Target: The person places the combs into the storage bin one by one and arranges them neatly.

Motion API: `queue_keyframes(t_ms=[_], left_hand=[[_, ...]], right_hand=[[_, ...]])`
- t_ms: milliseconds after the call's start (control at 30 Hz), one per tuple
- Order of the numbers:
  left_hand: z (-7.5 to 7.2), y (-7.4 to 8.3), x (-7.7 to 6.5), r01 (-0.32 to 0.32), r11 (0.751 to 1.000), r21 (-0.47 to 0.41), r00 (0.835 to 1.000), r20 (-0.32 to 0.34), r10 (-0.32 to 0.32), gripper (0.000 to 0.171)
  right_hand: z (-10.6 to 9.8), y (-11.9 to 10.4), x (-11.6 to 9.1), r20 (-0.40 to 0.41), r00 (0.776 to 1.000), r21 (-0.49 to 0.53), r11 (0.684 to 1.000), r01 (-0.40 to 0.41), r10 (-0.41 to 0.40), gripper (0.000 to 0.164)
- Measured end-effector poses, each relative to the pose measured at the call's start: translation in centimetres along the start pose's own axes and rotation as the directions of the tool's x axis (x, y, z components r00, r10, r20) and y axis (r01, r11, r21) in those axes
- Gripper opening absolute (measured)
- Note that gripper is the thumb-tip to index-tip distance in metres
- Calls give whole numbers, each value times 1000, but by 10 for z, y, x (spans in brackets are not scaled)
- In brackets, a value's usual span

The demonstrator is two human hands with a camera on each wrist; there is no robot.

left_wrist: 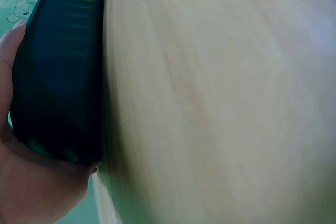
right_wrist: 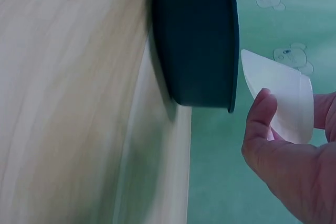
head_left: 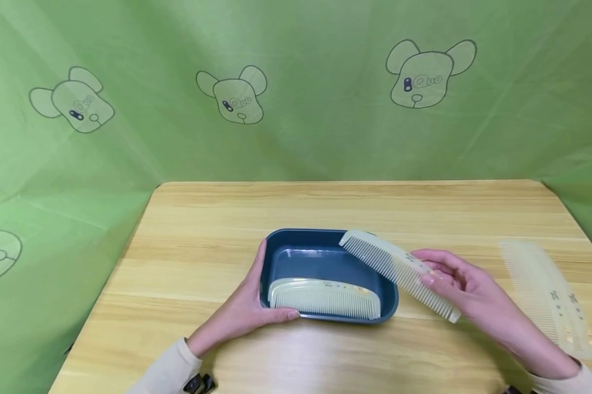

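A dark blue rectangular box (head_left: pixel 309 265) stands on the table, and its outer wall (left_wrist: pixel 58 72) fills the upper left of the left wrist view. My left hand (head_left: pixel 241 309) grips its left end, thumb along the front side. Inside, a pale translucent comb (head_left: pixel 325 298) leans along the front wall with its teeth down. Another pale comb (head_left: pixel 396 266) is pinched between the thumb and fingers of my right hand (head_left: pixel 488 301). It slants, its far end over the box's back right corner. In the right wrist view this comb (right_wrist: pixel 283 95) is beside the box's rim.
More pale combs (head_left: pixel 537 295) lie overlapping at the table's right side, partly behind my right forearm. The wooden table (head_left: pixel 202 219) ends at a green cloth (head_left: pixel 315 148) with printed animal heads, which hangs behind and at both sides.
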State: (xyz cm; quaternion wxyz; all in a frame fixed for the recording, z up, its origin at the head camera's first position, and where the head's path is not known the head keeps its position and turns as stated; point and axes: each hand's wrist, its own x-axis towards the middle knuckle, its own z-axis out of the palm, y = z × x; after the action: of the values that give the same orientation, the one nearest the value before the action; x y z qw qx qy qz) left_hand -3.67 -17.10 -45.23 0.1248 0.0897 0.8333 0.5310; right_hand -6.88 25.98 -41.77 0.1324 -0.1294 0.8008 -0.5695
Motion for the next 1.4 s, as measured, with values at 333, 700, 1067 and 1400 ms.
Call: queue_keyframes(t_ms=[333,700,1067,1400], left_hand=[[1,-1,1,-14,1000,-10,1000,-1,14,148],[1,-1,0,-17,1000,-16,1000,-1,17,147],[1,0,1,-5,1000,-10,1000,-2,5,146],[1,-1,1,-12,1000,-11,1000,-2,12,148]], right_hand=[[16,-5,5,83,993,30,996,84,-87,43],[36,-17,14,143,980,31,991,133,-136,38],[58,-28,28,213,965,7,988,157,-155,33],[73,-31,37,288,927,-98,955,279,-241,30]])
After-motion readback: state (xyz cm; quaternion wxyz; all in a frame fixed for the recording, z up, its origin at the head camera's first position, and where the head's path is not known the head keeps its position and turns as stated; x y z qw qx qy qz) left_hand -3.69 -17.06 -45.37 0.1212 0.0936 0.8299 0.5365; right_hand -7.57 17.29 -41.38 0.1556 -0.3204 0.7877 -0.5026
